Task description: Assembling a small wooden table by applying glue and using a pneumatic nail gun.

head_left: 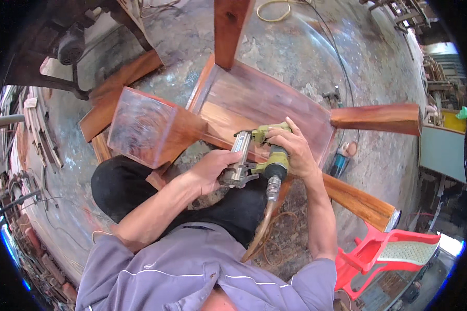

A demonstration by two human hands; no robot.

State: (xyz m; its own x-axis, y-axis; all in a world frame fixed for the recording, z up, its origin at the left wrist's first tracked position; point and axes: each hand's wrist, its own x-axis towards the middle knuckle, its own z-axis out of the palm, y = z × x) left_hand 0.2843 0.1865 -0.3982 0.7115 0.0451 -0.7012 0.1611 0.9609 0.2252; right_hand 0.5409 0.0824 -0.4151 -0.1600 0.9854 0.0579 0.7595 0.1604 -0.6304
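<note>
A green pneumatic nail gun [277,159] with a silver magazine [240,145] is held over my lap. My right hand [296,147] wraps round its green body. At the magazine's near end my left hand [213,167] closes its fingers on the metal. An air hose [266,220] runs from the gun's metal coupling down past my waist. Just beyond the gun lies a reddish-brown wooden furniture frame [275,96], its thick legs sticking out, one upward [230,33] and one rightward [379,117]. The gun's nose is near the frame; whether they touch I cannot tell.
A red plastic chair [366,254] stands at the lower right. On the floor right of the frame are a blue power tool [340,160] and a hammer [332,96]. More wooden parts [124,78] lie at the left, below a dark machine [70,49]. Cables cross the floor.
</note>
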